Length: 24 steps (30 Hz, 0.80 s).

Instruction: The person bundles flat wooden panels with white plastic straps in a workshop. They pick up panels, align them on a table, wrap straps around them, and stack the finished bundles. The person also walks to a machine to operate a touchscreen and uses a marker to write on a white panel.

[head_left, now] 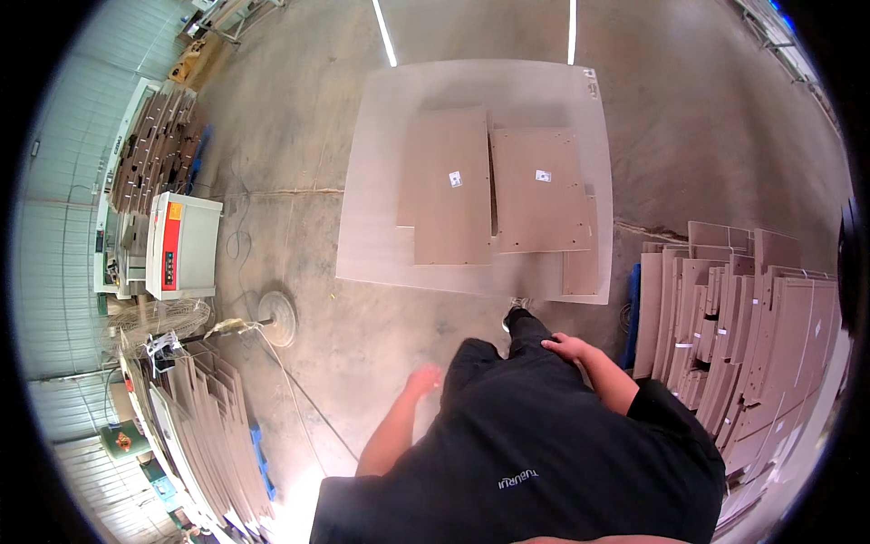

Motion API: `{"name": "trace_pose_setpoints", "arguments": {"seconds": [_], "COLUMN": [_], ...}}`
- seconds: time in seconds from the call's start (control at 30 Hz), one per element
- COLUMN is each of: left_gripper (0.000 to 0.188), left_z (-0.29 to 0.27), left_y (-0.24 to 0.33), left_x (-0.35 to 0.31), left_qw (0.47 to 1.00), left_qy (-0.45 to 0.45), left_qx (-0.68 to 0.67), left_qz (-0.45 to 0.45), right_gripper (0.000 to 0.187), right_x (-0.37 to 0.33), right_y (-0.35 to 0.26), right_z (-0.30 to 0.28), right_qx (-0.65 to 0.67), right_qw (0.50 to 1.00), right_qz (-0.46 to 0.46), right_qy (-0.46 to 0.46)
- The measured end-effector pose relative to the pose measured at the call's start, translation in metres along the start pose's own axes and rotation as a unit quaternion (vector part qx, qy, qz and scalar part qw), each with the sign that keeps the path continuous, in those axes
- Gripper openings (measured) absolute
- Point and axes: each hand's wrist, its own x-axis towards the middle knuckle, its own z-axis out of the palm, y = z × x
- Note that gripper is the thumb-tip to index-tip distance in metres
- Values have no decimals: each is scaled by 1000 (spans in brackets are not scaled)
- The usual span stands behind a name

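My left hand [424, 379] hangs beside my left hip, away from any object; motion blur hides how its fingers lie. My right hand [567, 346] is against my dark trouser leg, its fingers loosely extended and nothing in them. In front of my feet lies a large pale board [376, 195]. On top of it are several brown flat panels, among them a left panel [450, 213] and a right panel [541, 213], each with a white label. A narrow dark gap runs between these two. Another panel [580, 274] pokes out beneath the right one.
Stacks of upright panels [698, 308] stand close on my right, with more stacked panels [204, 426] at the lower left. A white and red machine [184, 247], a fan [163, 317] and a round base [277, 319] are to the left. Cords [299, 408] trail over the floor.
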Motion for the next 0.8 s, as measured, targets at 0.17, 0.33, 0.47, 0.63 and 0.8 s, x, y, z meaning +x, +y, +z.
{"name": "trace_pose_setpoints", "arguments": {"seconds": [0.17,0.33,0.47,0.63,0.8], "left_gripper": [26,26,35,64,90], "left_z": [-112,-174,-153,-221,-200], "left_y": [-24,-85,-176,-151,-168], "left_x": [65,178,309,413,476], "left_qw": [863,923,987,946,883], "left_qy": [106,73,90,32,116], "left_qx": [-464,-360,-132,-263,-336], "left_qz": [-170,-116,-11,-188,-308], "right_gripper": [96,88,77,70,77], "right_x": [18,14,5,-11,-4], "right_y": [-57,-77,-90,-157,-194], "right_z": [-18,-1,51,121,157], "right_qx": [-80,24,122,179,183], "right_qw": [996,995,979,950,938], "right_qz": [30,87,133,193,260], "right_qy": [-26,34,100,170,136]}}
